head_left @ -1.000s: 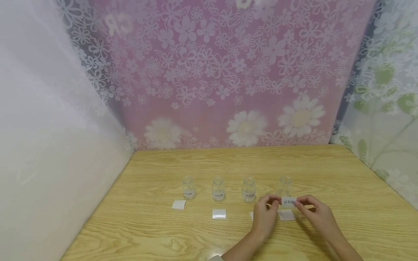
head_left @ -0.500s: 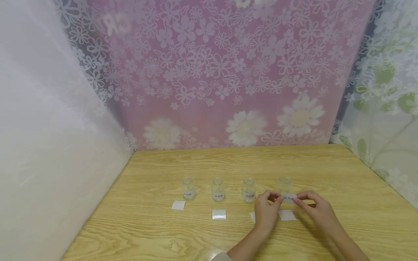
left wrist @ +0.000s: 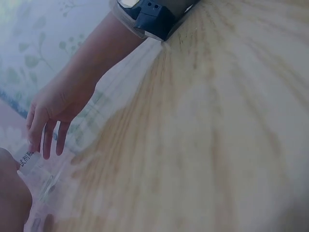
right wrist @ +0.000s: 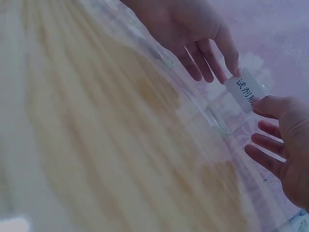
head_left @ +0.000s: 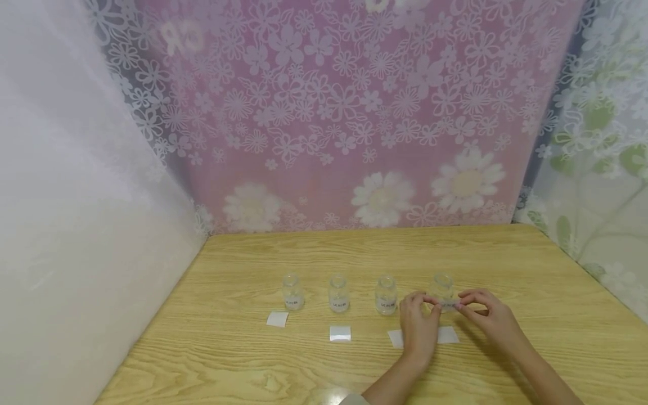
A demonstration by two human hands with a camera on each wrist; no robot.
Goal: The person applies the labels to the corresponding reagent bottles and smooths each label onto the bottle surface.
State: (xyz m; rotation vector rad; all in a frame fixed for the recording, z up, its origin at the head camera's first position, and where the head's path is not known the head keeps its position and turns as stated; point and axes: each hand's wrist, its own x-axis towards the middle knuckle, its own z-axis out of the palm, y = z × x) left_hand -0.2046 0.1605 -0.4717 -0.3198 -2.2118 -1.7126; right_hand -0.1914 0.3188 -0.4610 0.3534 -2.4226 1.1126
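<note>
A small white label (head_left: 448, 305) with printed black characters stretches between the two hands, low against the front of the rightmost clear glass bottle (head_left: 443, 283). My left hand (head_left: 420, 331) pinches the label's left end between thumb and finger. At the right end, the thumb and finger of my right hand (head_left: 492, 322) pinch it too. The right wrist view shows the label (right wrist: 245, 91) with the right thumb over its last character and the other right fingers spread. Whether the label touches the glass cannot be told. The bottle's lower part is partly hidden by the label and fingers.
To the left stand three similar labelled bottles, the far-left bottle (head_left: 292, 293), another bottle (head_left: 338, 293) and a bottle near the left hand (head_left: 386, 295). White paper pieces lie in front, including a left piece (head_left: 277, 319) and a glossy piece (head_left: 340, 333). Patterned curtains surround the wooden table (head_left: 243, 360).
Both hands have moved the label forward and down, from in front of the rightmost bottle to close against its lower front. The other bottles and papers stay put.
</note>
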